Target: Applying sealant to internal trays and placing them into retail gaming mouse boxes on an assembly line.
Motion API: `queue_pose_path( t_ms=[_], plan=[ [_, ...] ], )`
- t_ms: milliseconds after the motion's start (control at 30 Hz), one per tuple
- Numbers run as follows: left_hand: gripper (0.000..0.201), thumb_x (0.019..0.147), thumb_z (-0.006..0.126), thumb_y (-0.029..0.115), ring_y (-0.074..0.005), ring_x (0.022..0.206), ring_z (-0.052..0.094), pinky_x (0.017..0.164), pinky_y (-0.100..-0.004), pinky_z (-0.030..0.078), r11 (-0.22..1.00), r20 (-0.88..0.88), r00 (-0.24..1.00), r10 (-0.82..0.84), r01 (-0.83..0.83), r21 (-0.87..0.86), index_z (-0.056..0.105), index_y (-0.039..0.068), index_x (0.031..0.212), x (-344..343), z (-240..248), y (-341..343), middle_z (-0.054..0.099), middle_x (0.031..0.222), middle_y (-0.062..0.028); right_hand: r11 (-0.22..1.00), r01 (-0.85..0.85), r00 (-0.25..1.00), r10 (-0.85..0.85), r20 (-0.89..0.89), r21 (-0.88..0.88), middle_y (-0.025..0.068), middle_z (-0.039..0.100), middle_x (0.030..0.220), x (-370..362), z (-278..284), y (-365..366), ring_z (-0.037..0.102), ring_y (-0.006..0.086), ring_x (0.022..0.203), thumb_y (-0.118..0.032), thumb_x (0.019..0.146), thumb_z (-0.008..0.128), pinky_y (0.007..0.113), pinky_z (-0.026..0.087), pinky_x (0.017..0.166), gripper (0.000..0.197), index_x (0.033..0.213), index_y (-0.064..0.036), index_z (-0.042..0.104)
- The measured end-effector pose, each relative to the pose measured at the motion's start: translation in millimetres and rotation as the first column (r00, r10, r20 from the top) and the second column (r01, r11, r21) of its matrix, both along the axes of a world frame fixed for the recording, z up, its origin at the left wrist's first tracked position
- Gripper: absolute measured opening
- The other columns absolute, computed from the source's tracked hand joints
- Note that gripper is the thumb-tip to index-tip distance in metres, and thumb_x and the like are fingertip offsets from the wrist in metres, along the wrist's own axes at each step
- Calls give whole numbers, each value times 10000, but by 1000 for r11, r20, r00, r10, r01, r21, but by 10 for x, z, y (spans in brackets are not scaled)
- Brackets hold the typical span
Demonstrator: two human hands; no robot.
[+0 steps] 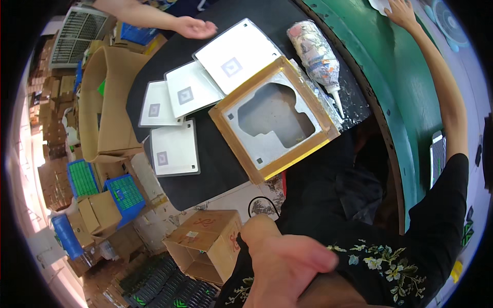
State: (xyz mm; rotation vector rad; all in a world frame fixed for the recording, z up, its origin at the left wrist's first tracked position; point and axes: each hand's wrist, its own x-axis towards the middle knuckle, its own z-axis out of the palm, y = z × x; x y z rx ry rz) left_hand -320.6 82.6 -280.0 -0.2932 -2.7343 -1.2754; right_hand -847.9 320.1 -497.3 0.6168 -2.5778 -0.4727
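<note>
My right arm stretches along the right side to the top edge, where my right hand has its fingers closed on a white flat piece, partly out of view. Low in the middle, close to the camera, is my left hand, blurred, thumb pointing right; its other fingers are hidden. In front of me a tape-covered square frame with an irregular cut-out lies on the black table. Left of it are several white square panels with grey square marks, some overlapping. A tape-wrapped squeeze bottle with a white nozzle lies beyond.
Another person's hand reaches in over the table's far edge. A green curved surface runs along the right, with a phone on it. Cardboard boxes, a tall carton and blue-green crates stand left.
</note>
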Motion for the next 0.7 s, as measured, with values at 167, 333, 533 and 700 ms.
queue_pose_path(
  t_ms=[167, 333, 533, 700],
  plan=[
    [257, 826, 681, 208, -221, 886, 646, 943, -341, 454, 989, 20, 994, 103, -101, -106, 626, 0, 967, -643, -26, -177, 633, 1031, -140, 964, 210, 964, -232, 129, 164, 187, 595, 1083, 511, 460, -67, 587, 319, 1013, -421, 758, 653, 510, 406, 900, 409, 914, -45, 697],
    [281, 812, 696, 222, -199, 863, 642, 970, -333, 436, 950, 29, 985, 169, -155, -270, 618, -3, 961, -657, 52, -36, 634, 1001, -126, 971, 125, 975, -158, 156, 203, 139, 648, 844, 1238, 642, 99, 625, 289, 835, -413, 812, 629, 460, 435, 716, 345, 756, -84, 714],
    [310, 795, 713, 238, -173, 834, 638, 1002, -323, 414, 779, -42, 951, 305, -275, -563, 609, -8, 953, -610, 224, 252, 635, 965, -111, 997, 68, 909, -47, 413, -37, 197, 575, 971, 1755, 1249, -50, 566, 374, 932, -358, 834, 632, 467, 439, 816, 324, 917, -45, 643],
    [336, 780, 728, 251, -151, 810, 635, 1028, -315, 396, 617, -173, 919, 353, -368, -696, 600, -12, 946, -515, 359, 464, 636, 936, -97, 967, 106, 917, -6, 399, -230, 321, 376, 1411, 1140, 847, 1050, 375, 463, 1311, -436, 958, 473, 474, 333, 1081, 606, 1447, -97, 359]
  ],
)
